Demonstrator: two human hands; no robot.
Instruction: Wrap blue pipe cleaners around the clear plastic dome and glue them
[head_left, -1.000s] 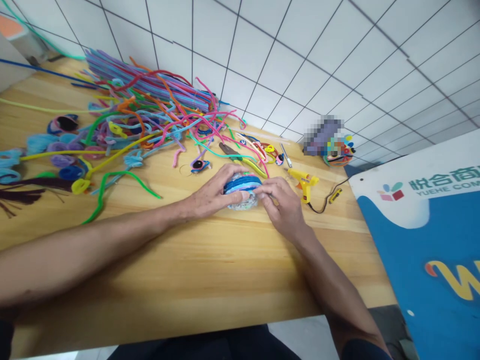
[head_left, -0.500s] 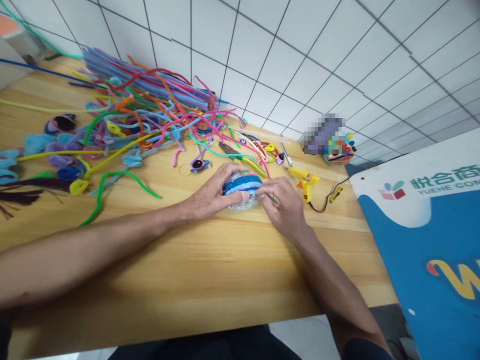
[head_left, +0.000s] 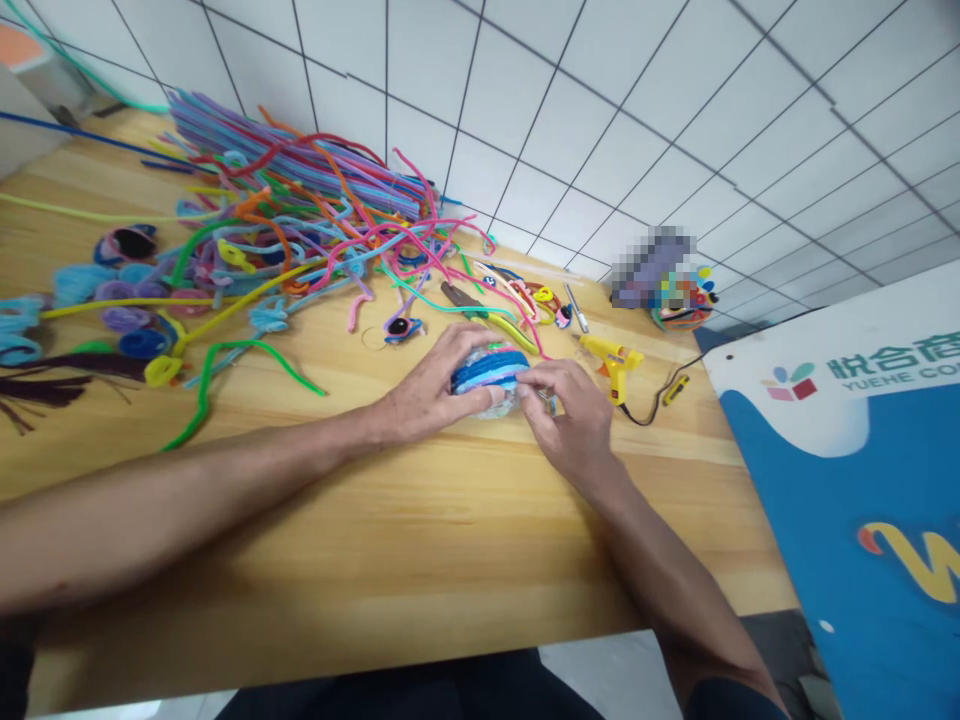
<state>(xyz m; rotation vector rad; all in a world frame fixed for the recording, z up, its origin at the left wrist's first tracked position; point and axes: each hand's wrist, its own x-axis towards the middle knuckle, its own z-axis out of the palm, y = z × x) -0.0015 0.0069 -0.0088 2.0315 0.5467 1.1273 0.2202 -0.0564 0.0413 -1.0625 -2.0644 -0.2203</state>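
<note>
A rounded ball (head_left: 489,372) sits low over the table in the middle of the head view. Bands of dark and light blue pipe cleaner cross its upper part, with bits of pink and green on top; the lower part looks pale and clear. My left hand (head_left: 429,392) wraps round its left side, thumb along the front and fingers behind. At the ball's right edge, my right hand (head_left: 576,415) has thumb and forefinger pinched together, apparently on the end of a blue pipe cleaner strip. The fingertips hide most of what they pinch.
Loose pipe cleaners (head_left: 300,265) and a thick bundle (head_left: 285,150) cover the back left. Pliers (head_left: 495,320) lie behind the ball. A yellow glue gun (head_left: 616,368) with a black cord and a small yellow cutter (head_left: 676,390) are at the right. A blue printed board (head_left: 840,470) borders the table.
Both hands stay on the ball, with only a slight shift of the fingers. The whole view has moved a little; nothing was let go.
</note>
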